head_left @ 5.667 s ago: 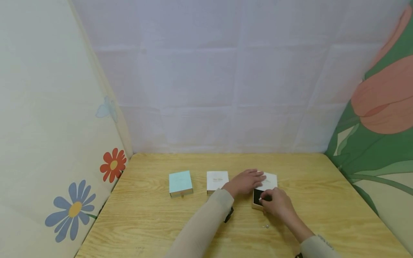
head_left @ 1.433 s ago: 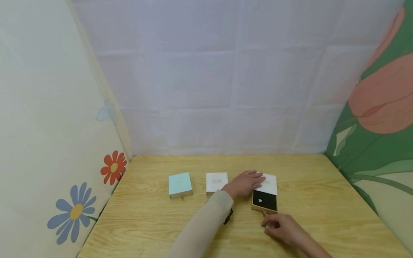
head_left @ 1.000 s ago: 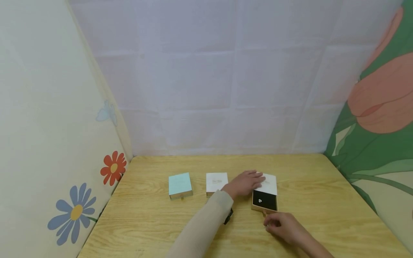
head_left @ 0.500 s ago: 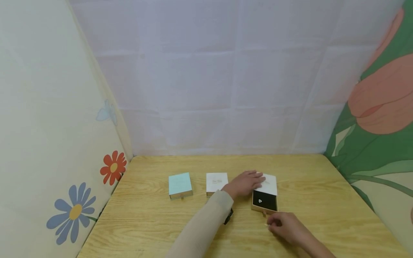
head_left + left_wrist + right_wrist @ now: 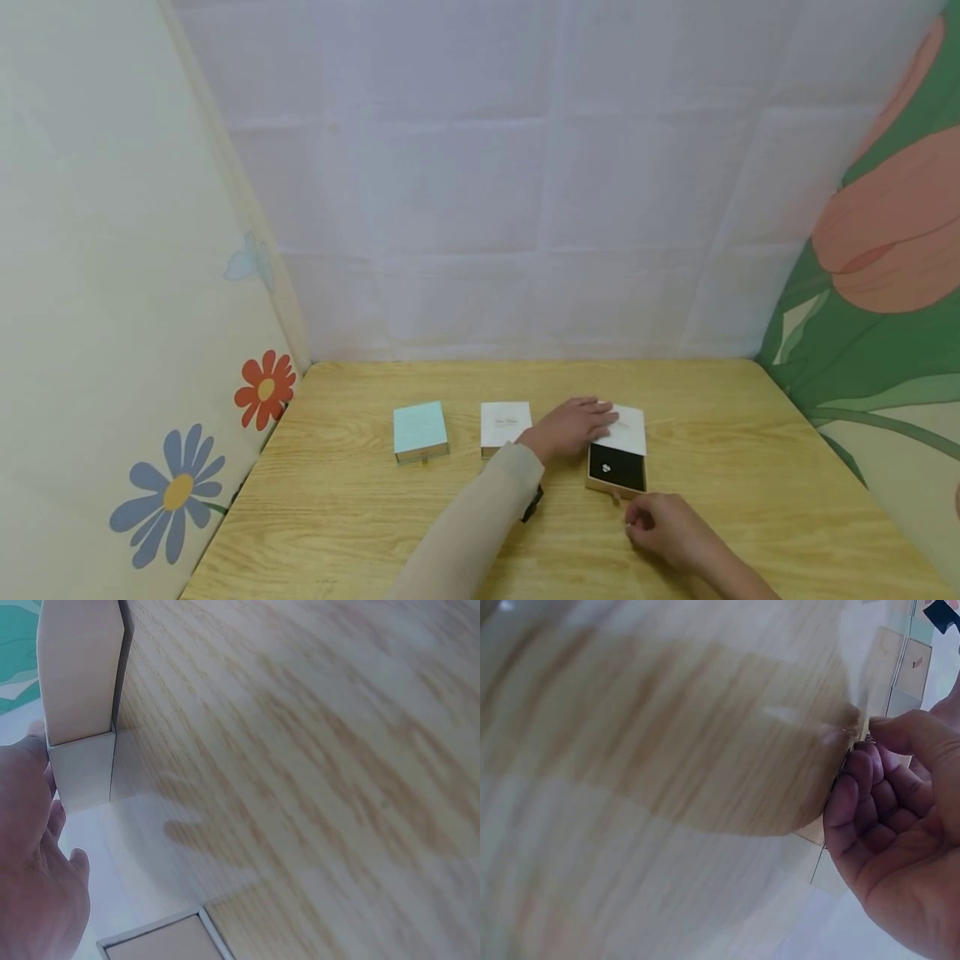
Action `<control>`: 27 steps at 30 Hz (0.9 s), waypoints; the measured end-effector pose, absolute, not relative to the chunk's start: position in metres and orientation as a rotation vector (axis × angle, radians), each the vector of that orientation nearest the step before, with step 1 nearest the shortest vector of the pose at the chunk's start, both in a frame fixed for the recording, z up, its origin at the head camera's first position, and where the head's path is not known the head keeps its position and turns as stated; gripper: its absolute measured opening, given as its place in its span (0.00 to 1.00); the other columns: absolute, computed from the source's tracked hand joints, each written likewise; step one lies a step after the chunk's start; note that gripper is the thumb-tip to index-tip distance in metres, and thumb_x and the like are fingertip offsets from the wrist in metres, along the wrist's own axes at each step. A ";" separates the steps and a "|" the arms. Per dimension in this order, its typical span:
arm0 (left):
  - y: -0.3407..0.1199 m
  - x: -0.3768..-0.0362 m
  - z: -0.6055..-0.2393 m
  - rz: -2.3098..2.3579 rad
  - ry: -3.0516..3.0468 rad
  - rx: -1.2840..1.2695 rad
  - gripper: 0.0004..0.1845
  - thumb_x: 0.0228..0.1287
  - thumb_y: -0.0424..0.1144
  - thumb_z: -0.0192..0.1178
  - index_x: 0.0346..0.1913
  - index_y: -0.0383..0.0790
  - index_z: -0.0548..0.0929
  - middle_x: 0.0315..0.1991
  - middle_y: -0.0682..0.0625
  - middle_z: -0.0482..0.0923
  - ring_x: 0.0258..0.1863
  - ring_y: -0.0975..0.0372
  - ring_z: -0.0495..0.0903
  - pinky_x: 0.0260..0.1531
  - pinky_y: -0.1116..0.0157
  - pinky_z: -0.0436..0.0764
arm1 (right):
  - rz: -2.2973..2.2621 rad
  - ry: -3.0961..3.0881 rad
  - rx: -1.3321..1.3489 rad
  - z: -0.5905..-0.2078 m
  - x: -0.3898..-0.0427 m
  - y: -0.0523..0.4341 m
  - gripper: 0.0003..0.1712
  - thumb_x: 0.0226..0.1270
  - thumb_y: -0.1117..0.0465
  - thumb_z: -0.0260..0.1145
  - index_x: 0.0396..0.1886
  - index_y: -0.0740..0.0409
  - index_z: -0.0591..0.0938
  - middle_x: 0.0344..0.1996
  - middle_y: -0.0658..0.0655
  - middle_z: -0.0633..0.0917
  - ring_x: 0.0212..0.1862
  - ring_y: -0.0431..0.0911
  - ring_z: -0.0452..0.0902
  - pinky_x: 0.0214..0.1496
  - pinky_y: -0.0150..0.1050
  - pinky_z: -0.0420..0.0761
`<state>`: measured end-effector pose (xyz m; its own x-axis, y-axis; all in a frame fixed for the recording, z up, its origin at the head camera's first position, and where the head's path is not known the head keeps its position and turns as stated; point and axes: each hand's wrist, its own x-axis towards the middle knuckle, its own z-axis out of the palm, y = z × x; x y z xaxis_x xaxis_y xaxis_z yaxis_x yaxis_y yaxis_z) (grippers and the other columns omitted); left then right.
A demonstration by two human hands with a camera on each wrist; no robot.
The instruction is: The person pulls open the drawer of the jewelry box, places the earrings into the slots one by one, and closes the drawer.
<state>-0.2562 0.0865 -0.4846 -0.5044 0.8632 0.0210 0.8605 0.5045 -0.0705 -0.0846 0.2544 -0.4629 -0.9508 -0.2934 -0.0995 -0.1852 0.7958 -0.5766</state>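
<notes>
Right hand [image 5: 663, 527] pinches small earring [image 5: 857, 739] just before open box [image 5: 617, 467].

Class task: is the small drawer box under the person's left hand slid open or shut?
Open. The drawer box has its black tray pulled out toward the person, a small shiny item on it, while the left hand rests on its white sleeve.

left arm [image 5: 480, 517]: beige long sleeve | black wrist strap [image 5: 532, 502]

Right hand off the tray
The right hand [image 5: 663, 527] now sits on the table [image 5: 360, 517] in front of the tray [image 5: 617, 472], fingers curled, having left the stud [image 5: 606, 468] inside.
</notes>
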 end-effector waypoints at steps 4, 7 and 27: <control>0.087 -0.256 -0.485 0.080 -2.685 -1.534 0.27 0.85 0.52 0.32 0.80 0.53 0.58 0.80 0.58 0.55 0.79 0.63 0.53 0.79 0.68 0.48 | -0.884 2.800 -0.381 -0.464 -0.085 0.255 0.05 0.59 0.65 0.71 0.28 0.53 0.83 0.23 0.43 0.78 0.26 0.31 0.69 0.27 0.30 0.73; 0.087 -0.256 -0.484 0.076 -2.687 -1.533 0.27 0.85 0.52 0.32 0.80 0.53 0.58 0.80 0.58 0.55 0.79 0.63 0.53 0.79 0.68 0.48 | -0.921 2.783 -0.423 -0.466 -0.085 0.256 0.04 0.59 0.65 0.71 0.28 0.53 0.83 0.23 0.43 0.79 0.27 0.30 0.70 0.27 0.30 0.75; 0.087 -0.255 -0.484 0.055 -2.703 -1.526 0.27 0.85 0.51 0.32 0.80 0.53 0.58 0.80 0.58 0.54 0.79 0.63 0.53 0.79 0.67 0.49 | -1.041 2.858 -0.261 -0.456 -0.091 0.257 0.03 0.64 0.62 0.71 0.30 0.55 0.86 0.23 0.45 0.81 0.27 0.32 0.72 0.29 0.29 0.76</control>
<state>-0.2554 0.0868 -0.4845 -0.5165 0.8561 0.0149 0.8548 0.5166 -0.0490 -0.0906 0.2567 -0.4562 -0.9814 -0.1901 -0.0251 -0.1294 0.7534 -0.6446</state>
